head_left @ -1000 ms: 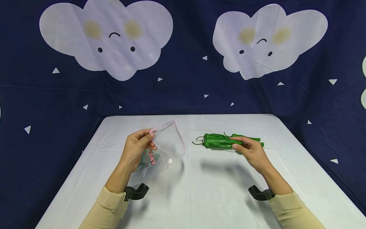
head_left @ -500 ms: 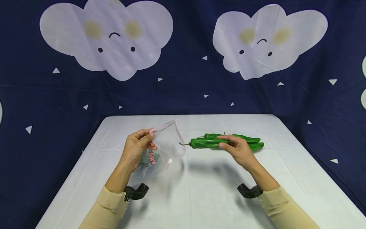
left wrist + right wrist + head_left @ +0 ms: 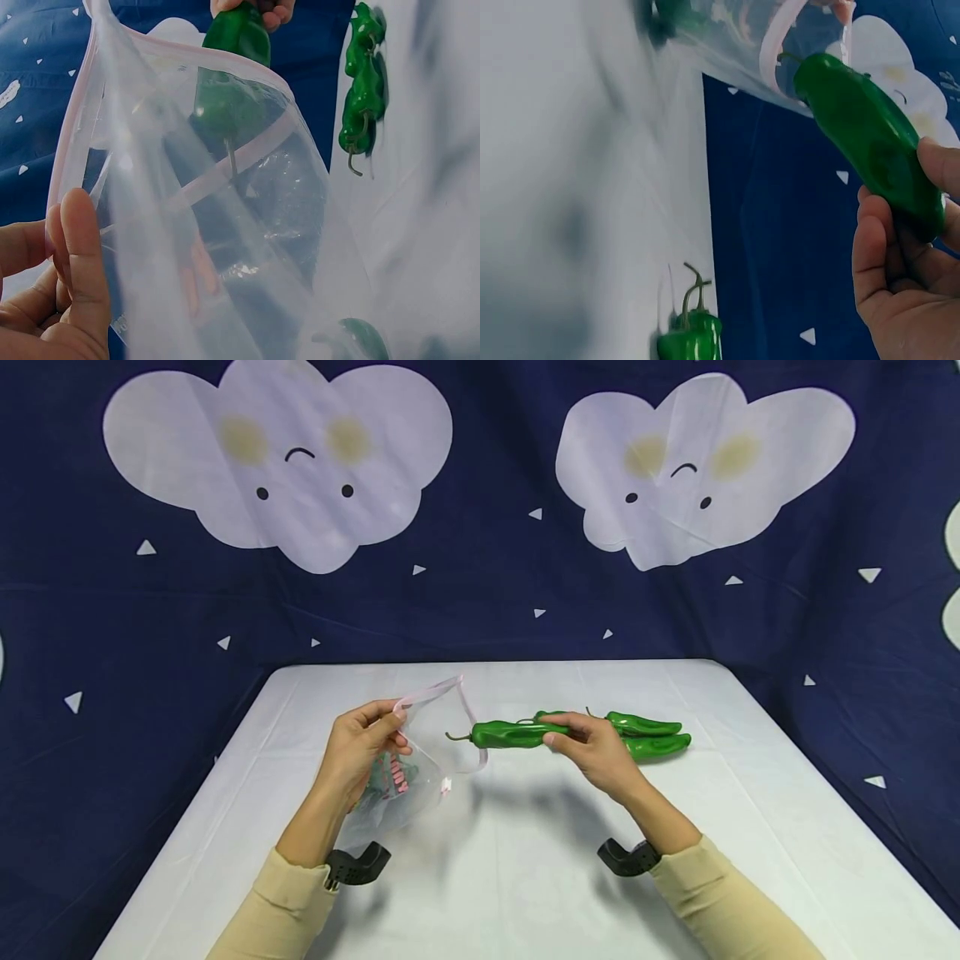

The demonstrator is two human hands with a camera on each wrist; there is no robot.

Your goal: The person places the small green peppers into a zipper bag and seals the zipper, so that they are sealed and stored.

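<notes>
Wht tbl [image 3: 525, 902]: R fingers [image 3: 573, 722] hold pepper [image 3: 510, 735] @ clr bag [image 3: 393, 818] w/ grn item [image 3: 408, 771].

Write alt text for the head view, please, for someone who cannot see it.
A right hand holds a green pepper, stem first, at the open mouth of a clear, pink-edged bag gripped by the left hand. More green peppers lie to the right on a white table, before a dark blue backdrop.

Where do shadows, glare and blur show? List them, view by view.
Head: soft shadows on the white table; left wrist: bright glints on the clear bag; right wrist: left side heavily blurred, while the held green pepper looks sharper.
</notes>
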